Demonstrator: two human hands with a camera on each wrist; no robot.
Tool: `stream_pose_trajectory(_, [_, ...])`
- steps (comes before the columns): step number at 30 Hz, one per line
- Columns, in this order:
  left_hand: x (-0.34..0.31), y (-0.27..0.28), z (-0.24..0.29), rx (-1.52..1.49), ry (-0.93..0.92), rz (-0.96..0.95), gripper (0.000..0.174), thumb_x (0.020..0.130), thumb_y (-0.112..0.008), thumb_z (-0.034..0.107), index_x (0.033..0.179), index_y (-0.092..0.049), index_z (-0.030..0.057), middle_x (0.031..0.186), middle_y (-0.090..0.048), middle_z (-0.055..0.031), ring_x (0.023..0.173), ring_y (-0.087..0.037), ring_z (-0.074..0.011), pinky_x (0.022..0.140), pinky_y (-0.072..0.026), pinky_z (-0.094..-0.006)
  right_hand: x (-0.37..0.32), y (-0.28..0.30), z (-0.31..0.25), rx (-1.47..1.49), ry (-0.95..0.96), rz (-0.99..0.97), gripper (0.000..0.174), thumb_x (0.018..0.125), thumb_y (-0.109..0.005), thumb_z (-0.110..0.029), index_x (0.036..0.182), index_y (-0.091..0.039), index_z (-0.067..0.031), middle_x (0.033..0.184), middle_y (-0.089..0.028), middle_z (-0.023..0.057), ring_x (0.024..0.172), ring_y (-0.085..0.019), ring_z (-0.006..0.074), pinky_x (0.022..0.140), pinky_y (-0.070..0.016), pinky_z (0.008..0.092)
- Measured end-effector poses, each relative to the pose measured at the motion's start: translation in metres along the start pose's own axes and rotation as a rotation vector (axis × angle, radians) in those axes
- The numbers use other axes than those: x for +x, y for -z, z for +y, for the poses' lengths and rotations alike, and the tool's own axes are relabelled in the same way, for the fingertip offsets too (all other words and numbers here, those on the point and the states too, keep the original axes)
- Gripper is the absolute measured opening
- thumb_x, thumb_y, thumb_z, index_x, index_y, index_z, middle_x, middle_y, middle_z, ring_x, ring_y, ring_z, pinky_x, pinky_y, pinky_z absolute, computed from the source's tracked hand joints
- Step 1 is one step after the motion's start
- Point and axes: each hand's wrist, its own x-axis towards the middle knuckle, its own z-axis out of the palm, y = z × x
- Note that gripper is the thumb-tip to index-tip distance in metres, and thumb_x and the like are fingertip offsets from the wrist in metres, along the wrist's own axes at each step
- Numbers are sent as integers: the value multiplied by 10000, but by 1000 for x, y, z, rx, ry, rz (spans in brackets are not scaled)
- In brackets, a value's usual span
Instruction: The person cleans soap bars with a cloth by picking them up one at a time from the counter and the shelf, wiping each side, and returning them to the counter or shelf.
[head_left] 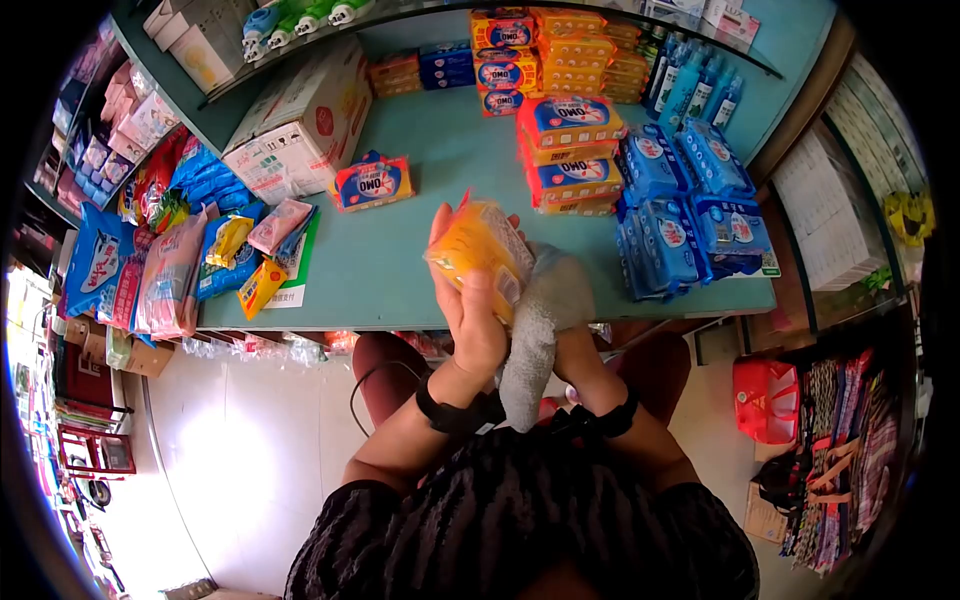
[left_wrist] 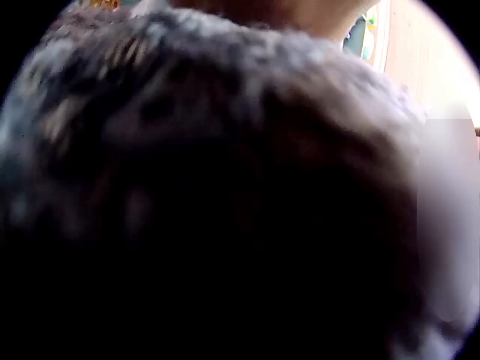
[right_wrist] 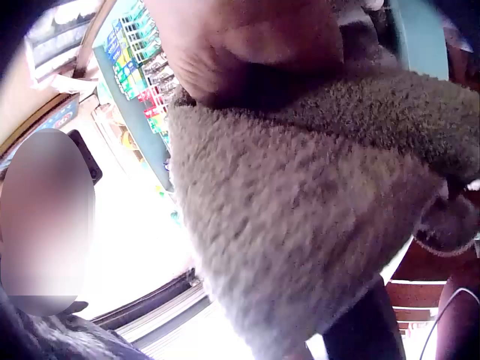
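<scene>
In the head view my left hand (head_left: 476,318) grips an orange-yellow plastic-wrapped soap pack (head_left: 468,245) above the table's front edge, thumb across its near face. A grey fluffy cloth (head_left: 532,350) lies against the pack's right side and hangs down between my wrists. My right hand (head_left: 577,352) holds this cloth, its fingers mostly hidden under it. In the right wrist view the cloth (right_wrist: 300,202) drapes below the right hand (right_wrist: 255,45). Dark clothing fills most of the left wrist view.
On the green table (head_left: 450,290), a single OMO soap pack (head_left: 372,184) lies near a large carton (head_left: 310,120). Stacked orange packs (head_left: 570,150) and blue wipe packs (head_left: 665,240) stand at right. Bagged goods (head_left: 170,275) crowd the left end. A shelf edge (head_left: 420,28) runs above the back.
</scene>
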Motion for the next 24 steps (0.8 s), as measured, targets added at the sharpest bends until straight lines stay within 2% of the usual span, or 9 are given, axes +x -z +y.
stream_pose_trajectory(3, [3,4,-1,-91,149,-15,600,863,-508,362,1305,-318,3,1212,-463,-154,1114,-480,-285,934,-395,-411,1,-5,13,-83,89,162,427,810,-586,-143,1189,-441,-8,1164,-462,129,1092,-440,227,949,-354,358])
stream_pose_trajectory(4, [4,7,-1,-119,207,-26,572,859,-519,337,1288,-343,2,1195,-482,-149,1104,-489,-270,930,-396,-399,0,-9,19,-10,53,232,403,821,-576,-137,1179,-446,-6,1158,-466,128,1072,-458,224,929,-377,353])
stream_pose_trajectory(7, [8,18,4,21,242,-24,482,844,-527,264,1232,-406,4,1135,-534,-122,1058,-516,-225,912,-399,-370,-1,-3,32,200,-71,208,391,818,-583,-137,1175,-481,-14,1150,-511,141,1058,-502,259,924,-392,368])
stream_pose_trajectory(8, [9,22,6,-75,284,-69,478,836,-534,157,1253,-351,12,1159,-505,-99,1027,-514,-187,888,-414,-348,-3,0,39,152,-58,206,392,812,-589,-138,1172,-493,-16,1141,-528,143,1049,-515,271,917,-397,374])
stream_pose_trajectory(11, [9,26,19,-154,484,-126,449,830,-528,126,1232,-360,17,1172,-505,-112,1023,-546,-210,860,-460,-349,-4,7,60,-232,113,284,382,797,-604,-137,1150,-522,-17,1093,-571,142,997,-554,291,871,-430,383])
stream_pose_trajectory(13, [8,33,16,-155,546,-125,446,831,-516,96,1238,-347,25,1181,-500,-122,1030,-556,-232,834,-499,-357,-6,11,63,-51,1,343,357,792,-608,-134,1121,-541,-13,1074,-577,144,972,-564,294,840,-444,380])
stream_pose_trajectory(17, [-1,34,17,-198,640,-95,437,830,-497,28,1233,-329,38,1185,-496,-143,1039,-562,-265,792,-551,-366,-1,18,51,462,-161,412,263,919,-492,-162,1130,-498,-6,1045,-556,74,917,-560,156,782,-482,291])
stream_pose_trajectory(21, [-6,34,15,-241,607,-84,640,844,-522,11,1382,-180,64,1210,-481,-135,1062,-549,-257,793,-550,-349,0,19,44,462,-229,400,287,842,-570,-132,1090,-539,9,1034,-581,123,931,-571,213,806,-458,329])
stream_pose_trajectory(24, [-8,46,5,-151,648,-170,696,863,-540,53,1416,-121,93,1217,-479,-112,1046,-552,-225,777,-550,-327,-1,23,35,825,-321,343,315,867,-549,-145,1142,-495,-1,1062,-560,99,935,-557,177,801,-461,300])
